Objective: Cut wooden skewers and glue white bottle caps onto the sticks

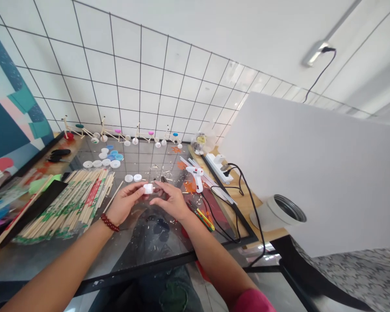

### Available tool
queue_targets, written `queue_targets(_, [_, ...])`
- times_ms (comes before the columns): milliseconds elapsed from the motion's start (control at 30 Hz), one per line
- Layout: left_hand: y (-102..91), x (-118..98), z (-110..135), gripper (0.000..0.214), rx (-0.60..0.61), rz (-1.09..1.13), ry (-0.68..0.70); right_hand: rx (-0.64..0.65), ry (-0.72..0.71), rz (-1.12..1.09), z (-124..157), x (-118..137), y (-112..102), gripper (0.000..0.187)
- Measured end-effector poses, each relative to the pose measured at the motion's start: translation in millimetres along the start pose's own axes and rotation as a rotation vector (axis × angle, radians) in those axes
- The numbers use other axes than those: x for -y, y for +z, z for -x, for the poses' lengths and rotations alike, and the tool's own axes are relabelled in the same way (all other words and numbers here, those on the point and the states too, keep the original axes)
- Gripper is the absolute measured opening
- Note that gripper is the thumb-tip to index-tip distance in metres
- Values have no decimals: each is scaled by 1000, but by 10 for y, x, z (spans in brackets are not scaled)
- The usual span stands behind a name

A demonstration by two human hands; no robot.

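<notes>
Between the thumb and fingers of my left hand (pixel 130 200) is a white bottle cap piece (pixel 148 189), which looks like caps joined together. My right hand (pixel 170 201) is just right of it, thumb and fingers apart. Its index fingertip comes close to the piece; whether it touches cannot be made out. Just beyond my hands lie two loose white bottle caps (pixel 137 177). More white caps (pixel 97 163) and some blue caps (pixel 118 157) are farther back on the left. A white glue gun (pixel 196 174) rests to the right of my right hand.
Packaged wooden chopsticks (pixel 74 195) cover the left side. Small stick-and-cap models (pixel 143 134) line the back edge. Glue sticks (pixel 221 193), a yellow cutter (pixel 205 219), black cables (pixel 247 190), a power strip (pixel 219 167) and a white cylinder (pixel 276 212) are on the right. Scissors (pixel 59 155) lie back left.
</notes>
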State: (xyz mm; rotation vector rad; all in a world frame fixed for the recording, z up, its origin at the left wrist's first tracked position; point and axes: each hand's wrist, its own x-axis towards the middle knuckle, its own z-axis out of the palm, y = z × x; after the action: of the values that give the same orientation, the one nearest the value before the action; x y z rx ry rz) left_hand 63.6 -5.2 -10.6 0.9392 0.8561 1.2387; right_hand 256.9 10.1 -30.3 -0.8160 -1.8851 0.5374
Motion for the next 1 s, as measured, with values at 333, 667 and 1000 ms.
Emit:
queue_targets(333, [-48,20,-36,25,9,186,-180,-26,-24,53,8,75,100,69])
queue_targets(667, [54,-20,36,30,52,171,-192,-66,13,74,5,137,81,41])
queue_targets(1000, [42,-38,39,25,97,216,-272,-7,-120,20,-11,210,35,49])
